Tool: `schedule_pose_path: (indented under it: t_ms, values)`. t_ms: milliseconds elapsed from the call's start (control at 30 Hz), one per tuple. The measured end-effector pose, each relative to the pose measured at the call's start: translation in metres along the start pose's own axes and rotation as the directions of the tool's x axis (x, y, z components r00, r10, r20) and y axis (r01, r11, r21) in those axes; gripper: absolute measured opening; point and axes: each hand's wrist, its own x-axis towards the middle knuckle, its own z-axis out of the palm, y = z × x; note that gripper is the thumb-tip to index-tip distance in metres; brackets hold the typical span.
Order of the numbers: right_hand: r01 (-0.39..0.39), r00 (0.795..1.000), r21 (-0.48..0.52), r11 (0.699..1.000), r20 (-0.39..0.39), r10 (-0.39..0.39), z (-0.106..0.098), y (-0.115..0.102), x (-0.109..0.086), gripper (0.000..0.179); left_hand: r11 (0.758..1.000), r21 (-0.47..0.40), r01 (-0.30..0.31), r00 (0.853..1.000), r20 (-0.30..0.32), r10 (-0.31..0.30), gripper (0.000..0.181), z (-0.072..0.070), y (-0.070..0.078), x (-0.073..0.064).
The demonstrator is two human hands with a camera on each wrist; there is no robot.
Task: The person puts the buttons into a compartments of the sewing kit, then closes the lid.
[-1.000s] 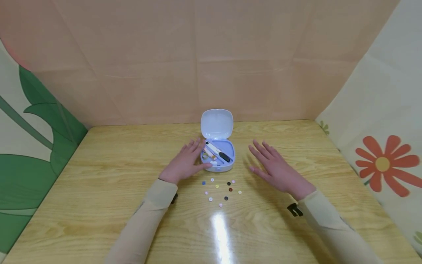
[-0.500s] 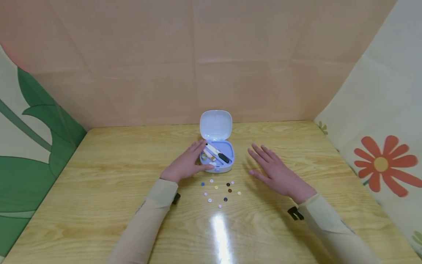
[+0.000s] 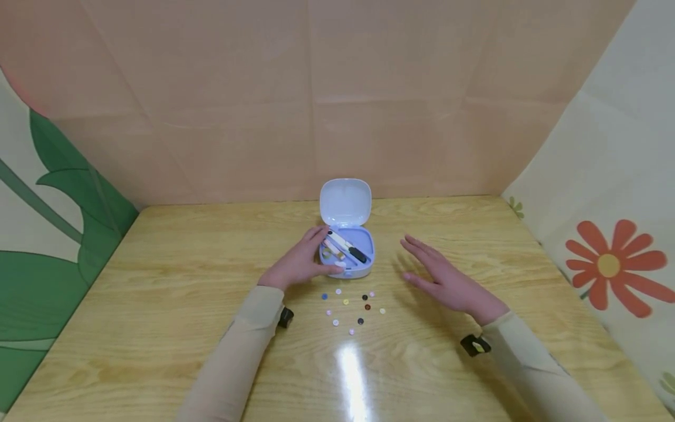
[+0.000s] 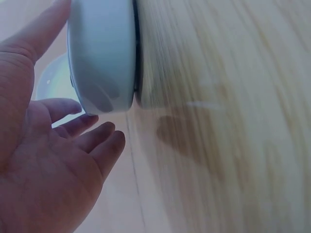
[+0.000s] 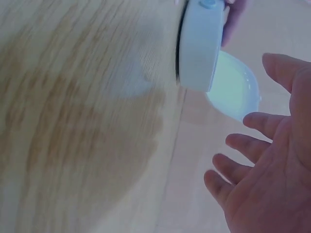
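Observation:
A small light-blue sewing kit box [image 3: 365, 272] stands on the table with its lid [image 3: 345, 201] raised at the back. Inside lie a slim white tool with a black end [image 3: 357, 254] and several small pieces. My left hand [image 3: 297, 261] spans the box's left side, the thumb along the front rim and the fingers bent at the rear left. In the left wrist view, the fingertips are right at the box's edge. Apart from the box, to its right, my right hand [image 3: 448, 284] hovers with fingers extended and holds nothing. Several small buttons [image 3: 345, 302] lie scattered before the box.
The wooden table [image 3: 200, 281] reaches back to a pinkish cloth backdrop [image 3: 237, 117]. Side hangings carry green leaves [image 3: 58, 211] on the left and an orange flower [image 3: 609, 266] on the right. A black wrist device [image 3: 476, 346] sits under the right sleeve.
My left fingers have bent in closer around the box's left side. The right hand has turned slightly and drawn a little to the right. Box and buttons stay in place.

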Motion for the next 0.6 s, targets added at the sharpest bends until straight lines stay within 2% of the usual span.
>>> schedule_pose_path:
  t_ms: [133, 300, 467, 600]
  values:
    - [-0.027, 1.0, 0.167, 0.986, -0.001, 0.028, 0.0, 0.008, 0.0, 0.069, 0.999, -0.05, 0.01, 1.0, -0.001, -0.01, 0.108, 0.001, -0.002, 0.002]
    - [-0.046, 0.999, 0.344, 0.938, -0.012, 0.053, -0.001, 0.015, 0.001, 0.066, 0.995, -0.1, 0.027, 1.0, -0.007, -0.028, 0.11, 0.002, -0.003, 0.003]
    - [-0.056, 0.998, 0.444, 0.894, -0.005, 0.065, -0.002, 0.015, 0.002, 0.065, 0.991, -0.132, 0.036, 0.999, -0.012, -0.038, 0.109, 0.002, -0.002, 0.004]
    - [-0.104, 0.994, 0.518, 0.849, 0.039, 0.098, -0.001, 0.014, 0.002, 0.065, 0.989, -0.145, 0.037, 0.999, -0.014, -0.039, 0.108, 0.002, -0.003, 0.006]
